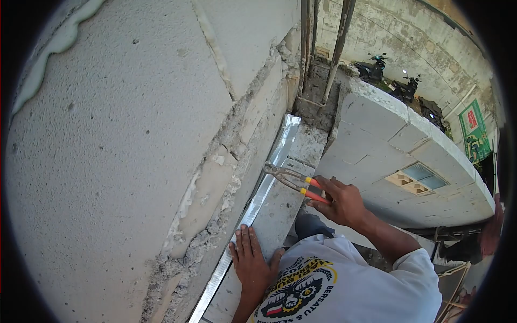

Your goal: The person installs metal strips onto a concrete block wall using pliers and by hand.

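Note:
My right hand (342, 202) is closed round the red and yellow handles of a pair of pincers (291, 177). The jaws of the pincers are at the shiny metal strip (264, 188), which runs along the ledge beside the wall; whether they grip it cannot be told. Lower down, my left hand (253, 258) lies with fingers spread, its fingertips on the strip and its thumb apart over the ledge.
A rough grey wall (118, 161) with broken mortar rises on the left. Upright rods (336, 54) stand at the ledge's far end. Beyond the ledge (274, 215), a lower block wall (371, 140), parked motorbikes (371, 67) and a green banner (474, 132) show.

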Motion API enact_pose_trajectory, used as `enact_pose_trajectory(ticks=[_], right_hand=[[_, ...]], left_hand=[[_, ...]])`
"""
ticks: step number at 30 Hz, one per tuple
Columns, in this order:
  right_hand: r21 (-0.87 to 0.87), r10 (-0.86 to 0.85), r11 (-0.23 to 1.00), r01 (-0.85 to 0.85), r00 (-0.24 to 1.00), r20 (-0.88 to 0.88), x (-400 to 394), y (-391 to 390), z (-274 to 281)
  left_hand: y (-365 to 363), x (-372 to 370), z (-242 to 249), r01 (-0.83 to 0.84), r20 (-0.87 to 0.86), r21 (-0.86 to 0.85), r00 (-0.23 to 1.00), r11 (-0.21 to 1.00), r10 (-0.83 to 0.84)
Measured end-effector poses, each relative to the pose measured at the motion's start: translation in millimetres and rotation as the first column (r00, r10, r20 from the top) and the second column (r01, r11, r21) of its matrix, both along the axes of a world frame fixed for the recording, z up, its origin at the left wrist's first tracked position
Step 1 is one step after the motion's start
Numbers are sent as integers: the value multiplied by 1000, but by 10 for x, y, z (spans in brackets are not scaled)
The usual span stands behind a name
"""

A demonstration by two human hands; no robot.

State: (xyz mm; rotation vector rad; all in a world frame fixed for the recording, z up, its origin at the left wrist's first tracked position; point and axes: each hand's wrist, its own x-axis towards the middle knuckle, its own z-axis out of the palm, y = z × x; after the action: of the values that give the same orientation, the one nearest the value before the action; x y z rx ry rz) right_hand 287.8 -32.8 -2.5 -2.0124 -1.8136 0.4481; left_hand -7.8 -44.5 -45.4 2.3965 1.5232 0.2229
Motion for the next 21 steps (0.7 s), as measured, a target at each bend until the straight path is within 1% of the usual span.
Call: enact_pose_trajectory(ticks=[1, 2, 4, 5, 7, 8, 9, 10, 11, 12, 13, 15, 16, 17, 18, 19, 21], right_hand=[[101, -33, 994, 45, 993, -115, -25, -23, 1], [106, -52, 992, 64, 992, -114, -41, -26, 2], [-106, 77, 992, -72, 996, 46, -60, -58, 6], [-98, 56, 994, -51, 997, 52, -35, -71, -6], [-188, 130, 974, -129, 991, -6, -26, -72, -116], [-150, 105, 982, -116, 992, -74, 2, -52, -213], [-152, 102, 982, -111, 992, -70, 94, -71, -267], [-179, 22, 978, -103, 915, -402, 125, -107, -268], [-198, -64, 975, -97, 732, -678, 195, -102, -239], [-346, -270, 926, -149, 381, -884, 294, -147, -150], [-349, -278, 927, -136, 377, -884, 384, -184, -136], [-302, -270, 931, -205, 170, -948, 553, -230, -109], [-386, -285, 903, -188, 410, -866, 597, -192, 138], [-387, -289, 903, -185, 405, -867, 655, -181, 108], [-470, -369, 876, -107, 479, -796, 720, -150, 48], [-541, -444, 841, -22, 542, -713, 779, -118, 12], [-535, -447, 845, 3, 555, -702, 932, -79, 15]], left_hand=[[12, 13, -7, -9, 4, 7, 1000, 1000, 9], [33, 35, -14, -7, 10, 16, 1000, 1000, 7], [34, 21, -29, 13, 1, 28, 1000, 1000, -13], [28, 18, -44, 1, -6, 40, 1000, 999, -1], [-26, -52, -53, 11, 0, 43, 1000, 999, -11], [20, 11, -66, -9, 21, 47, 1000, 999, 8], [22, 29, -55, -5, 26, 46, 1000, 999, 4], [8, 14, 2, -4, 13, 28, 1000, 1000, 3], [33, 51, 46, 0, 8, 19, 1000, 1000, 0], [35, 95, 111, 3, 5, 53, 1000, 999, -3], [73, 141, 114, 17, 4, 50, 1000, 999, -17], [156, 224, 129, 7, 277, 14, 961, 1000, -10], [234, 305, 147, 13, 274, 12, 962, 1000, -16], [364, 430, 174, 82, 334, 35, 939, 996, -89], [507, 567, 201, 147, 390, 65, 907, 987, -161], [655, 701, 226, 151, 386, 67, 907, 986, -165], [957, 1027, 274, 257, 383, 177, 871, 950, -307]])
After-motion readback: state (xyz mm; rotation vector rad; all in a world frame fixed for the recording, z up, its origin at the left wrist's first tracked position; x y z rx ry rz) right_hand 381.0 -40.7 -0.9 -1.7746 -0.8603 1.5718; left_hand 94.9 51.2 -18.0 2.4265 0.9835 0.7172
